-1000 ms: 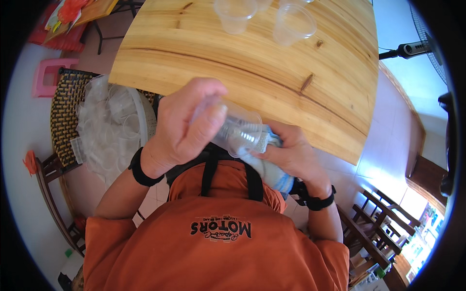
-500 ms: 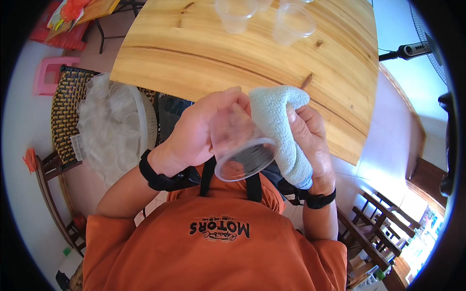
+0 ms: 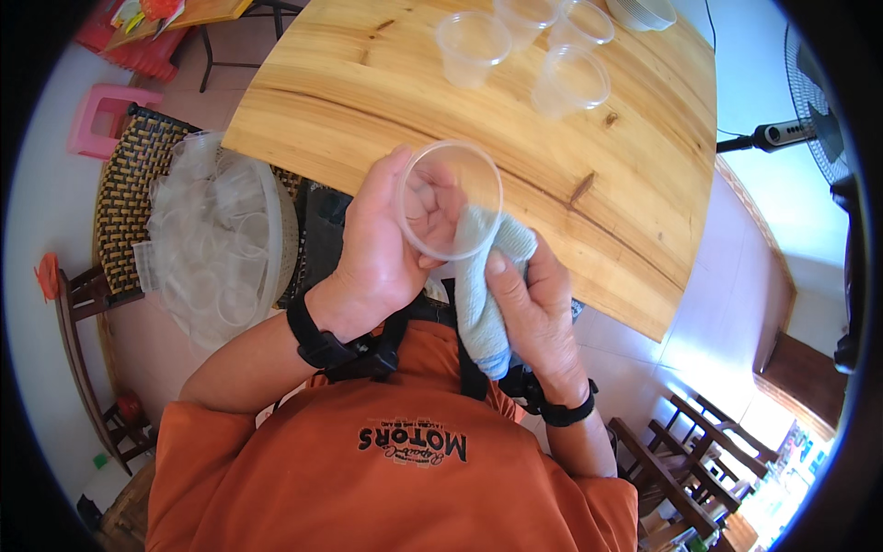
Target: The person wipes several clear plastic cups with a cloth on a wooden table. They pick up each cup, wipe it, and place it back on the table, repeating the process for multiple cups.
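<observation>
Clear, thin-walled plastic forms the round cup (image 3: 467, 179), its rim ringed with pale highlights and its wide mouth turned up toward the camera, so that curled fingers show through it. It is held above the near edge of the wooden table (image 3: 368, 115), the left hand (image 3: 372, 244) cupped around its outside. The right hand (image 3: 538, 304) pinches a folded pale blue terry cloth (image 3: 485, 299) whose upper end overlaps the cup's lower right rim; whether it reaches inside, I cannot tell. Half a second ago the mouth tipped down toward the person's body and the cloth stood raised beside it. More clear cups (image 3: 474, 46) stand farther back on the table, and others fill a pale basin (image 3: 287, 230) at left. Dark lettering (image 3: 412, 442) crosses the orange shirt (image 3: 395, 501), upside down from this view; the cup bears no legible label.
</observation>
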Tool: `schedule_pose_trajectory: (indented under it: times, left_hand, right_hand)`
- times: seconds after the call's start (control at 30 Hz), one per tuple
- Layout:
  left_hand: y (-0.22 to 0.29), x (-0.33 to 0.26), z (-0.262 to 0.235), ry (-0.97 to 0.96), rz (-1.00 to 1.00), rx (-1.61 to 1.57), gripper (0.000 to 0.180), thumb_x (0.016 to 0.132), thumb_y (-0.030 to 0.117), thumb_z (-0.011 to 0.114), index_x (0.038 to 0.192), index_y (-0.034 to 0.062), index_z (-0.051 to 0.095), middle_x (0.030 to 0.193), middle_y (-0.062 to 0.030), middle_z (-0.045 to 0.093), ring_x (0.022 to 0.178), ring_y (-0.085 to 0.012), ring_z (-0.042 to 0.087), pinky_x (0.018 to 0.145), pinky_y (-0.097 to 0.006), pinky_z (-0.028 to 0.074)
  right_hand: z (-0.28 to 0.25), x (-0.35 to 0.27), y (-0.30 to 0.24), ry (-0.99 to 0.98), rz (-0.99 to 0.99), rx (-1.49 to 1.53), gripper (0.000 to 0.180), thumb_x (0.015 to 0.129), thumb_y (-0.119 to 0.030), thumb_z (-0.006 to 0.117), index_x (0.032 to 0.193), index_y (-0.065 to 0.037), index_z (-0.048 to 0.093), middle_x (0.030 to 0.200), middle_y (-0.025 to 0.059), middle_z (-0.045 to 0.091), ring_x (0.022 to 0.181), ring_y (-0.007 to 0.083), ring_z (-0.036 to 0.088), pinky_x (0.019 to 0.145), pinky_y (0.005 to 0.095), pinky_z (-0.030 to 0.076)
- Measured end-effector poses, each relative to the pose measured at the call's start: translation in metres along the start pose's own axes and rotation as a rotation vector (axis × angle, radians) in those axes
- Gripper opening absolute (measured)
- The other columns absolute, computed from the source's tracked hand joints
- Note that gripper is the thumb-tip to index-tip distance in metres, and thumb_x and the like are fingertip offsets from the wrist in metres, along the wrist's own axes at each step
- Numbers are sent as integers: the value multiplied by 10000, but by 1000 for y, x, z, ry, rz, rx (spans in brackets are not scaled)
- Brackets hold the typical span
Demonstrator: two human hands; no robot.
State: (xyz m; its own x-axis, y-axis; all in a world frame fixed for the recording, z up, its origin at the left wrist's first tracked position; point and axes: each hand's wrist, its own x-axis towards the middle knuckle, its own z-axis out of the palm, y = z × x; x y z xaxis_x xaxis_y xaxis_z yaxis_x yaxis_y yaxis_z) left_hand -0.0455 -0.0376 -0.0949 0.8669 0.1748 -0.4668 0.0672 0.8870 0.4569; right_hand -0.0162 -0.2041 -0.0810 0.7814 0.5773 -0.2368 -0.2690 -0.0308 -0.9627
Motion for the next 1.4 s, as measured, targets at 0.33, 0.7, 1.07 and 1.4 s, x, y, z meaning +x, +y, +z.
schedule_pose_trajectory:
  times: [0.33, 0.7, 1.07, 1.4]
  left_hand:
    - [3, 7, -8, 99, 220, 136, 398, 1037, 424, 430, 1120, 55, 554, 895, -57, 624, 718, -137, 590, 665, -267, 468]
    - [6, -5, -11, -354, 351, 769, 516, 987, 366, 590, 1339, 9, 466, 1156, -51, 596, 1015, -130, 585, 885, -288, 479]
    - [19, 5, -5, -381, 340, 911, 622, 862, 153, 756, 1367, 21, 417, 1122, -51, 552, 985, -118, 540, 871, -266, 465]
    - [16, 5, -6, -286, 473, 1043, 625, 854, 165, 766, 1362, 27, 428, 1112, -64, 548, 955, -130, 523, 866, -273, 458]
  right_hand:
    - [-11, 1, 8, 4, -29, -157, 256, 961, -203, 652, 1087, 8, 578, 851, 28, 644, 763, 64, 544, 673, 245, 482]
    - [-21, 8, 2, 158, 49, 98, 245, 992, -193, 601, 1121, 14, 586, 897, 16, 659, 795, 66, 575, 707, 236, 493]
    - [-24, 4, 10, -79, -116, -575, 263, 895, -130, 692, 1096, 4, 586, 868, 60, 681, 772, 81, 582, 689, 275, 502]
    - [-35, -3, -13, 32, -276, -310, 604, 868, -91, 715, 1366, 30, 397, 1104, 176, 671, 1039, 198, 640, 899, 307, 495]
